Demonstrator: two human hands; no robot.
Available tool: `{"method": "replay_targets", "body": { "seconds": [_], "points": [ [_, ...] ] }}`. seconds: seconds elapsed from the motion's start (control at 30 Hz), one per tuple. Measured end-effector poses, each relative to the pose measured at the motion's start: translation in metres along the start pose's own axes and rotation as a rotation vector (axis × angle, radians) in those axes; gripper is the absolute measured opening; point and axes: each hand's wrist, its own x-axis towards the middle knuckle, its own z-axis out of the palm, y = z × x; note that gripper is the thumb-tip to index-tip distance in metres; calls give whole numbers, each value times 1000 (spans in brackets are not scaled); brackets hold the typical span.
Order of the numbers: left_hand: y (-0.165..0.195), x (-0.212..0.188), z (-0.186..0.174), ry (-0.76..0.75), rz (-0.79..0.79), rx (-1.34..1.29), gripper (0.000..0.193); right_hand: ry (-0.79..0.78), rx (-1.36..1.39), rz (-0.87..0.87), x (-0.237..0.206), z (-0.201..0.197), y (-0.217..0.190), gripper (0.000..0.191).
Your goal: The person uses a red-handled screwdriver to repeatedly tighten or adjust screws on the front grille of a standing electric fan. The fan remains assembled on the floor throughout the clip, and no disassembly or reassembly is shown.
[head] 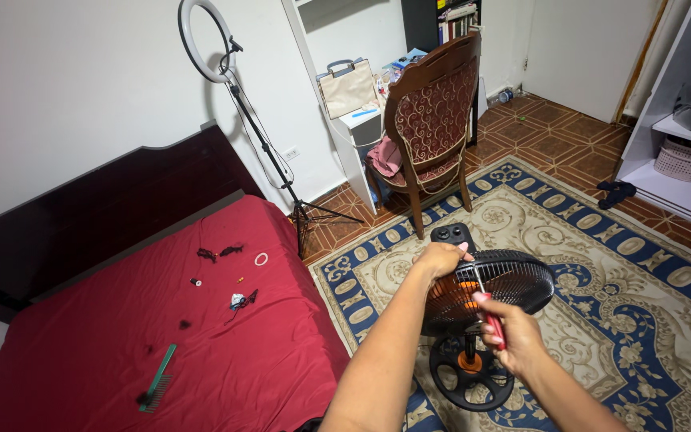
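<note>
Head view, looking down past both forearms at a black fan (pixel 493 292) standing on a patterned rug (pixel 625 264) beside a bed.

Left hand (pixel 440 260): closed over the top rim of the fan's grille, fingers curled down on the wire cage, gripping it.

Right hand (pixel 512 336): fingers wrapped tight around the red handle of a screwdriver (pixel 489 312). The metal shaft runs up and left from the fist, tip at the fan's grille near the orange centre. Cannot tell whether the tip sits in a screw.

Fan: head tilted so the round grille faces partly upward. Round black base (pixel 471 374) on the rug directly below, with an orange part at the foot of the post. A small black control box shows just behind the left hand.

Surroundings: bed with red sheet (pixel 161 344) to the left, dark headboard behind it. On the sheet, well apart from the hands: a green comb (pixel 157 378), a white ring (pixel 261 258), several small dark bits. A ring light on a tripod (pixel 237 96) stands by the wall. A wooden chair (pixel 429 128) with patterned padding sits beyond the fan, next to a white desk.
</note>
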Motion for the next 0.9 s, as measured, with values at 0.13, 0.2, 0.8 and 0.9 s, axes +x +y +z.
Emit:
{"method": "replay_targets", "body": {
  "seconds": [0.13,0.2,0.8,0.9],
  "points": [
    [2,-2,5,14,17,62,36,267,-197,-121,-8,8,9,25],
    [2,-6,3,0,6,95,37,350,-257,-181,-11,9,12,22],
    [0,-3,0,-1,3,298,46,74,-187,76,-5,-6,-6,37],
    [2,-4,-1,-11,0,313,50,-88,-36,233,6,-20,-13,44]
  ]
}}
